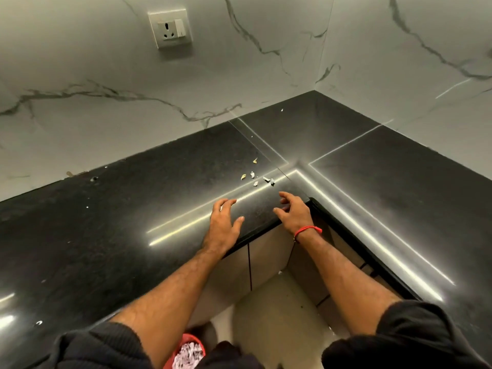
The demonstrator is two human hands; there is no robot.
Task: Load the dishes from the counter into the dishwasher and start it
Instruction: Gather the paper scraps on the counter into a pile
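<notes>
Both hands, left (225, 222) and right (292, 211), hover over the black surface (106, 235) with fingers spread, holding nothing; scraps (257, 178) lie just beyond them.

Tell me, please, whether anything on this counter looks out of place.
Yes: small pale scraps lie scattered on the black counter near the inner corner, just beyond both hands. No dishes show.

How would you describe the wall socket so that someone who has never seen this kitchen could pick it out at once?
Start at the black L-shaped countertop and look up the marble-patterned wall behind its left run. High on that wall, near the top of the view, sits the wall socket, a pale square plate with pin holes and a white rocker switch. It is the only fitting on the veined tiles.
</notes>
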